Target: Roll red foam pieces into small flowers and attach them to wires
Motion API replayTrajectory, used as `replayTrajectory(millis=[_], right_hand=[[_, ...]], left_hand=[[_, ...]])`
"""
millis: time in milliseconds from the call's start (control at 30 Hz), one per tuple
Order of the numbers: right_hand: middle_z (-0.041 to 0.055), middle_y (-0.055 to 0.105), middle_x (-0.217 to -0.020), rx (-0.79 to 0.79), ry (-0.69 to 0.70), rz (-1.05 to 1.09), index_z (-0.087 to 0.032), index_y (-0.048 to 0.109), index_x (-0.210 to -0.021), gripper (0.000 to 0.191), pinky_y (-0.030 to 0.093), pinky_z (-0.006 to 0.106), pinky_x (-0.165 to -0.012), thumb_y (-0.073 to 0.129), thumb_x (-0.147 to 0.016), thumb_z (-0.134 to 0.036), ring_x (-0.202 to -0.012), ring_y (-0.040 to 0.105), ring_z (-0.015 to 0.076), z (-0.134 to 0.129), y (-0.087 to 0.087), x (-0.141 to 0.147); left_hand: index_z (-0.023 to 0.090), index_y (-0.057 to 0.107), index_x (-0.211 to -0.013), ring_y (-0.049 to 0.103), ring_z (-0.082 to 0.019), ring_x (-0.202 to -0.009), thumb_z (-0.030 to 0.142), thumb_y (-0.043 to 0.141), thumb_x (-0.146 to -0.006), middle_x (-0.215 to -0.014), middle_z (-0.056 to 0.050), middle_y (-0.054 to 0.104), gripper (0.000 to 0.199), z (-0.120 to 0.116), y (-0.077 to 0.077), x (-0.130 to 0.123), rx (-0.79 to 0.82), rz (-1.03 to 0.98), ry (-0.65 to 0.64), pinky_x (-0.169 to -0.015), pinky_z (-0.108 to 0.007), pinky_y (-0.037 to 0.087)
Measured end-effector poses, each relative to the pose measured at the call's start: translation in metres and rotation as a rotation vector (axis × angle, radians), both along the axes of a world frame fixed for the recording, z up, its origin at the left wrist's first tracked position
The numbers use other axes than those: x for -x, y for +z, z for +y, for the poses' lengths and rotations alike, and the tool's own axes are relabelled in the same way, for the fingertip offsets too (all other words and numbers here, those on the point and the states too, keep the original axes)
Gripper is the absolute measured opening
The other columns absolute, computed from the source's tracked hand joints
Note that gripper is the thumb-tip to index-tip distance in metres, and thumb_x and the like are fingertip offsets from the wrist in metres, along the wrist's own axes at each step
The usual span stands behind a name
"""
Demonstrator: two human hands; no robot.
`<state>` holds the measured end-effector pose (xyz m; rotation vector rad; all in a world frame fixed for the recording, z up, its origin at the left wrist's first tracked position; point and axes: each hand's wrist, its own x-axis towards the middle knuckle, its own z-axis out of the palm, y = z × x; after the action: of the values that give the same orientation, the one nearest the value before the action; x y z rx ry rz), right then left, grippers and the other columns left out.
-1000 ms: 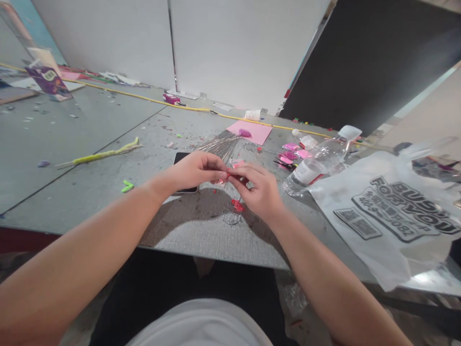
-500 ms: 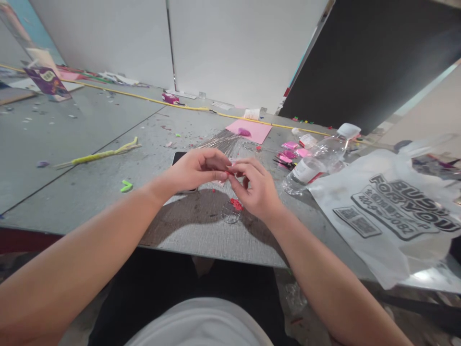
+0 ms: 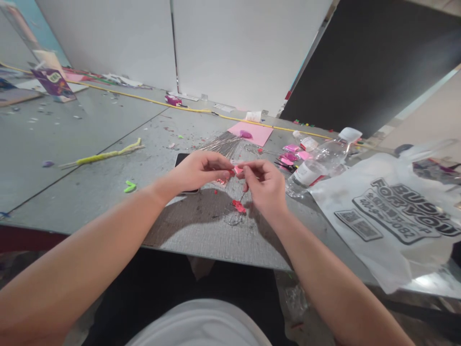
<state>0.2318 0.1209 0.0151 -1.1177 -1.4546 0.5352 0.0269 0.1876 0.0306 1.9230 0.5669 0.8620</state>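
My left hand point(image 3: 205, 170) is closed in a pinch above the table, its thumb and fingertips on a small piece of red clay point(image 3: 237, 169). From the other side my right hand point(image 3: 264, 182) pinches the same soft-looking piece, its fingers curled. Fingers partly cover the clay. Under them lies a shiny clear wrapper with red in it point(image 3: 222, 182). Nearer me, a crumpled red lump point(image 3: 238, 206) rests by a loop of thin wire point(image 3: 234, 219). A dark phone point(image 3: 182, 158) sits partly behind my left hand.
Thin metal wires point(image 3: 223, 143) lead to a pink sheet point(image 3: 257, 132) with a purple lump. On the right stand a clear plastic bottle point(image 3: 324, 158), pink packets point(image 3: 290, 157) and a white bag point(image 3: 389, 211). A yellow twisted stem point(image 3: 108, 154) and green piece point(image 3: 129, 186) lie left.
My hands have moved slightly apart, and more of the red clay shows between the fingertips. My right hand has shifted a little to the right. The view has moved slightly.
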Motion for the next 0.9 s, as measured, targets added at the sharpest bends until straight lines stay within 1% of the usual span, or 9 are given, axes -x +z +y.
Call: replayTrajectory(millis=[100, 167, 267, 433, 500, 567, 700, 833, 900], right_hand=[[0.0072, 0.082, -0.096, 0.042, 0.009, 0.158, -0.02, 0.073, -0.091, 0.017, 0.059, 0.029, -0.055, 0.079, -0.086, -0.035, -0.068, 0.074, 0.0159, 0.005, -0.001, -0.005], [0.0077, 0.083, -0.096, 0.055, 0.012, 0.198, -0.02, 0.075, -0.088, 0.019, 0.062, 0.03, -0.057, 0.084, -0.08, -0.036, -0.076, 0.077, 0.0191, 0.008, -0.002, -0.007], [0.007, 0.083, -0.089, 0.094, 0.001, 0.177, -0.02, 0.079, -0.086, 0.022, 0.063, 0.032, -0.057, 0.089, -0.075, -0.037, -0.072, 0.075, 0.019, 0.011, -0.002, -0.009], [0.0031, 0.078, -0.072, 0.139, 0.024, 0.193, -0.021, 0.08, -0.086, 0.024, 0.063, 0.033, -0.058, 0.089, -0.075, -0.04, -0.067, 0.074, 0.0183, 0.012, -0.001, -0.01], [0.0026, 0.076, -0.069, 0.153, 0.048, 0.191, -0.02, 0.079, -0.083, 0.025, 0.061, 0.031, -0.057, 0.087, -0.077, -0.042, -0.063, 0.072, 0.0164, 0.011, 0.0, -0.01], [0.0027, 0.075, -0.068, 0.171, 0.078, 0.192, -0.019, 0.076, -0.08, 0.027, 0.059, 0.029, -0.054, 0.085, -0.079, -0.045, -0.061, 0.071, 0.0153, 0.011, 0.001, -0.009], [0.0057, 0.079, -0.078, 0.184, 0.098, 0.166, -0.018, 0.077, -0.085, 0.028, 0.059, 0.028, -0.055, 0.079, -0.084, -0.046, -0.064, 0.073, 0.0155, 0.012, 0.0, -0.009], [0.0066, 0.082, -0.092, 0.221, 0.137, 0.206, -0.021, 0.081, -0.094, 0.025, 0.062, 0.032, -0.063, 0.084, -0.079, -0.041, -0.079, 0.078, 0.0195, 0.015, -0.005, -0.01], [0.006, 0.082, -0.09, 0.251, 0.152, 0.228, -0.022, 0.08, -0.092, 0.026, 0.063, 0.033, -0.066, 0.088, -0.074, -0.039, -0.082, 0.079, 0.0212, 0.015, -0.005, -0.01]], left_hand=[[0.017, 0.079, -0.109, 0.074, -0.018, -0.087, 0.037, 0.072, -0.094, -0.097, -0.007, 0.082, 0.026, 0.006, -0.001, 0.002, -0.127, 0.193, 0.074, -0.078, -0.03, 0.056], [0.018, 0.079, -0.106, 0.072, -0.017, -0.083, 0.033, 0.071, -0.094, -0.093, -0.005, 0.081, 0.022, 0.012, -0.004, 0.003, -0.236, 0.274, 0.123, -0.075, -0.028, 0.052], [0.018, 0.078, -0.098, 0.069, -0.015, -0.078, 0.027, 0.073, -0.09, -0.088, -0.004, 0.08, 0.013, 0.017, -0.009, 0.004, -0.351, 0.352, 0.13, -0.074, -0.027, 0.048], [0.016, 0.072, -0.085, 0.061, -0.014, -0.071, 0.032, 0.083, -0.083, -0.08, -0.002, 0.074, 0.02, 0.019, -0.012, 0.004, -0.364, 0.459, 0.143, -0.068, -0.027, 0.042], [0.016, 0.072, -0.086, 0.061, -0.015, -0.072, 0.032, 0.082, -0.085, -0.079, -0.002, 0.073, 0.019, 0.021, -0.015, 0.004, -0.379, 0.46, 0.137, -0.067, -0.027, 0.041], [0.016, 0.075, -0.09, 0.064, -0.015, -0.077, 0.031, 0.077, -0.089, -0.086, -0.004, 0.075, 0.014, 0.024, -0.018, 0.004, -0.406, 0.425, 0.081, -0.071, -0.027, 0.045], [0.019, 0.081, -0.096, 0.068, -0.017, -0.086, 0.029, 0.069, -0.094, -0.106, -0.009, 0.074, 0.015, 0.03, -0.026, 0.003, -0.46, 0.359, -0.006, -0.081, -0.03, 0.051], [0.019, 0.082, -0.103, 0.07, -0.019, -0.09, 0.023, 0.063, -0.096, -0.108, -0.01, 0.075, 0.021, 0.031, -0.027, 0.002, -0.462, 0.387, -0.034, -0.083, -0.032, 0.052], [0.019, 0.082, -0.106, 0.071, -0.019, -0.09, 0.02, 0.064, -0.095, -0.109, -0.01, 0.077, 0.021, 0.03, -0.027, 0.001, -0.461, 0.405, -0.036, -0.081, -0.032, 0.051]])
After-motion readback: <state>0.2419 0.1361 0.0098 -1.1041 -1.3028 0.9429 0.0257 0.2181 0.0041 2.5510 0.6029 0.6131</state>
